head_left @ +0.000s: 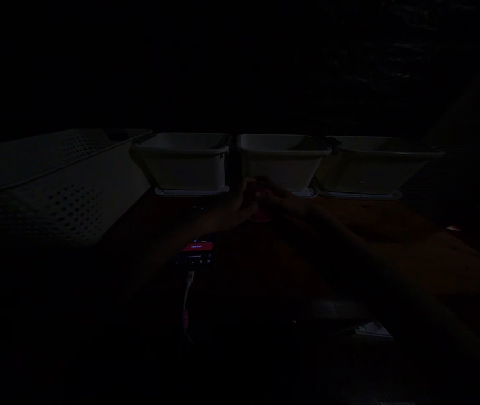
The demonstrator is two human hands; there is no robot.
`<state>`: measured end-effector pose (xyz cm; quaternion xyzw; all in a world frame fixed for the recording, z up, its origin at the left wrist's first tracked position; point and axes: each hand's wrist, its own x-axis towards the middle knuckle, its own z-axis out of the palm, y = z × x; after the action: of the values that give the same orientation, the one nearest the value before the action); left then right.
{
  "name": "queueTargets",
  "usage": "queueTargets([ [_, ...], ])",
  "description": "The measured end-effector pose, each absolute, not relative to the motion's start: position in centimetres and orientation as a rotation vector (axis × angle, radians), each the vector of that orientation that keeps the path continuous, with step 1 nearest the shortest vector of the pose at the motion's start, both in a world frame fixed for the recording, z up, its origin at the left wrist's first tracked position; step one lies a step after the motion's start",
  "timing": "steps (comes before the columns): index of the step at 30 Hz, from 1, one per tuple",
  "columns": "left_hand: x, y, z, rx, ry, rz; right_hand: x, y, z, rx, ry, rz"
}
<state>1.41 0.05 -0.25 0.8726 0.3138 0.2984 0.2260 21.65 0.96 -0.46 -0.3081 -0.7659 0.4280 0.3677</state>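
The scene is very dark. My left hand [234, 209] and my right hand [284, 203] meet over the table just in front of the white tubs. Between them sits a small reddish object [261, 207] that I cannot identify. Both hands look curled around it, but the fingers are too dim to read clearly.
Three white tubs [187, 163] [282, 160] [366, 166] stand in a row at the back. A large perforated white basket [46, 185] lies at the left. A phone [195, 253] with a lit red screen and a white cable [186, 295] rests near me. Papers [370, 329] lie at the lower right.
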Motion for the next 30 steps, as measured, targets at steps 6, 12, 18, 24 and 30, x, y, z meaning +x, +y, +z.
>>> queueTargets([
  [6,1.41,0.26,-0.48,2.399,0.881,0.83,21.69,0.99,-0.43,-0.782,-1.981,1.105],
  [12,1.42,-0.19,-0.03,2.392,0.898,0.799,21.61,0.98,-0.54,-0.793,-1.956,1.109],
  [18,1.39,-0.27,0.05,2.397,0.902,0.8,21.62,0.86,-0.4,-0.802,-1.949,1.116],
  [24,1.46,0.05,-0.23,2.4,0.906,0.804,21.66,0.72,-0.26,-0.82,-1.946,1.133],
  [30,1.44,0.1,-0.27,2.408,0.887,0.798,21.62,0.97,-0.52,-0.802,-1.943,1.118],
])
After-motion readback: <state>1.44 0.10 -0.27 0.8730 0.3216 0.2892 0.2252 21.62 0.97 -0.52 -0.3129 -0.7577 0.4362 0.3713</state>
